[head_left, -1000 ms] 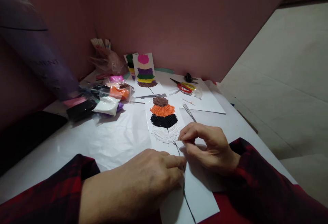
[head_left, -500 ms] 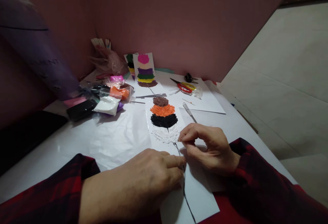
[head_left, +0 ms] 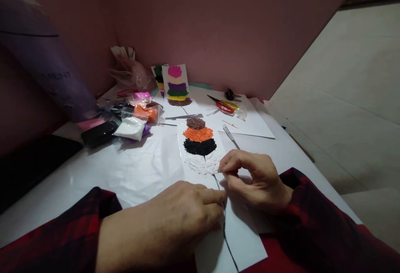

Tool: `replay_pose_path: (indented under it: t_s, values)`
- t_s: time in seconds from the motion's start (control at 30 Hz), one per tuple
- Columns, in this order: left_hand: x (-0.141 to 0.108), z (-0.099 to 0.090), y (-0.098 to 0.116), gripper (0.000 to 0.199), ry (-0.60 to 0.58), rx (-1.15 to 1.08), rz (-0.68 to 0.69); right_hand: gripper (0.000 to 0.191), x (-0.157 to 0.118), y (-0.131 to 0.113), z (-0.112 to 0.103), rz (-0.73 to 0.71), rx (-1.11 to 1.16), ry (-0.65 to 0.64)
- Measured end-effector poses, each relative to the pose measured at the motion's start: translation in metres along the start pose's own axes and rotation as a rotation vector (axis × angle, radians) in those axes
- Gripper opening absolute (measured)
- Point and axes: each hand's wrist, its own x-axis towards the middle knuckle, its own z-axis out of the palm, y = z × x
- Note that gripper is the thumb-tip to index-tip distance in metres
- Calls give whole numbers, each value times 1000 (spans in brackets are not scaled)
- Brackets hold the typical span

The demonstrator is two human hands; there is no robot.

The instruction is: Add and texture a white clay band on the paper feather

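A long white card (head_left: 240, 231) lies in front of me, with brown, orange (head_left: 198, 134), black (head_left: 200, 146) and white (head_left: 201, 164) bands of textured, clay-like strands. A black stem line runs down from them. My left hand (head_left: 190, 210) rests on the lower card, holding it down with bent fingers pressed together; its thumb is hidden. At the right edge of the white band, my right hand (head_left: 250, 177) is closed in a pinch of thumb and index finger. Whatever sits between those fingertips is too small to make out.
Bags of coloured clay (head_left: 131, 126) are heaped on the left. A finished-looking striped card (head_left: 177, 85) leans at the back. Red-and-yellow scissors (head_left: 225, 105) lie on white paper, and a metal-handled tool (head_left: 230, 135) lies beyond my right hand. A dark flat object (head_left: 37, 165) is far left.
My right hand has shifted very slightly right at the edge of the white band, still pinched. My left hand and the card look the same.
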Motion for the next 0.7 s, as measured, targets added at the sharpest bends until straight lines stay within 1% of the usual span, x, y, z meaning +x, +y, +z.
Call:
replay_pose_path:
  t_s: [0.1,0.17,0.27,0.43,0.6,0.7]
  values:
    - [0,-1,-1,21,-69,-55,-33,21,-1,-1,0,6,12,10]
    - [1,-1,-2,21,-84,-71,-38,21,-1,-2,0,5,18,36]
    - [1,-1,-3,21,-82,-83,-34,21,-1,-1,1,16,8,54]
    - [1,-1,-3,23,-59,-85,-11,20,0,-1,1,28,5,12]
    - [1,-1,-3,24,-67,-105,-10,20,-1,-2,1,18,-2,45]
    - [1,-2,-3,23,-71,-107,-15,21,0,-1,1,17,1,22]
